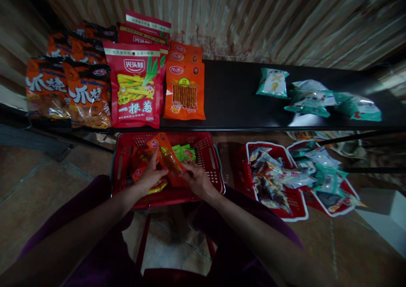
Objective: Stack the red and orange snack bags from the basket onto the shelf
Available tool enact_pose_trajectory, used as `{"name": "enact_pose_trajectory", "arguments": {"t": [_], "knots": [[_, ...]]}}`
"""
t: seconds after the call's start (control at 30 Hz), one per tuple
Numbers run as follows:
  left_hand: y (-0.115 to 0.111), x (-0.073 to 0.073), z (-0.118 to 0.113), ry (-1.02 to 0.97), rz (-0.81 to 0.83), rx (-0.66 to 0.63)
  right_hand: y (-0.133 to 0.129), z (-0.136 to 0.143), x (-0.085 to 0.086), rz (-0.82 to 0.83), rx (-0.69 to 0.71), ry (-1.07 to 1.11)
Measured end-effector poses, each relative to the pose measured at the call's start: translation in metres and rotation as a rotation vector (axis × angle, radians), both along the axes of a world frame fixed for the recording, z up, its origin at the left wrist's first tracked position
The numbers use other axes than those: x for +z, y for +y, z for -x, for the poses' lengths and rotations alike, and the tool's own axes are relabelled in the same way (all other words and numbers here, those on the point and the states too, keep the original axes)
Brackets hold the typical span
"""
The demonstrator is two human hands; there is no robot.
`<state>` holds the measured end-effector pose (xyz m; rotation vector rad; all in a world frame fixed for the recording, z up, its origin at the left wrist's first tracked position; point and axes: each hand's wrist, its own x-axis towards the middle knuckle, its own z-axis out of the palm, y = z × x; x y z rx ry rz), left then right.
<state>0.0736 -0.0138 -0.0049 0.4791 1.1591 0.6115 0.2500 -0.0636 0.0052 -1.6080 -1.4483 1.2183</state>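
Observation:
An orange snack packet (171, 161) is held slantwise over a red basket (203, 141) between my two hands. My left hand (152, 172) grips its left side, fingers closed at the edge. My right hand (197, 177) pinches the lower right edge of the same packet. Under and around it in the basket lie green packets (187, 153), red-orange packets (137, 170) and a yellow-edged packet (157, 187), partly covered by my hands. Above, on the black shelf (231, 96), similar orange packets (185, 92) stand in a row, one behind another.
Red packets (135, 86) and orange-black bags (87, 96) stand on the shelf's left. Several green-white bags (274, 83) lie on its right. White-rimmed red baskets with bags stand on the floor at right (307, 213) (345, 212), near a white box (388, 219).

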Motion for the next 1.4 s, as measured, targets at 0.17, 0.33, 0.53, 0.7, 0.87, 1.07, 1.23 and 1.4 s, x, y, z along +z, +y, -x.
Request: {"name": "enact_pose_trajectory", "arguments": {"t": [0.17,0.33,0.53,0.7,0.87,1.07,1.23,1.4], "knots": [[0.003,0.012,-0.003,-0.133,0.058,-0.007,-0.008,0.005,0.003,-0.154,0.222,-0.360],[0.002,0.017,-0.007,-0.245,0.131,-0.057,-0.013,0.011,0.002,-0.176,0.329,-0.453],[-0.001,0.015,-0.009,-0.158,0.158,0.060,-0.019,0.018,0.001,-0.220,0.386,-0.482],[0.003,0.008,-0.006,-0.201,0.135,0.073,-0.014,0.018,0.013,-0.176,0.410,-0.307],[0.004,0.008,-0.003,-0.199,0.176,0.037,0.009,-0.003,0.018,-0.065,-0.084,-0.069],[0.002,0.016,-0.002,-0.205,0.249,-0.088,0.030,-0.023,0.005,0.305,-0.618,0.508],[0.001,0.013,-0.002,-0.236,0.271,-0.150,0.033,-0.026,0.006,0.444,-0.638,0.751],[0.000,0.015,0.000,-0.223,0.237,-0.138,0.034,-0.026,0.005,0.432,-0.710,0.774]]}}
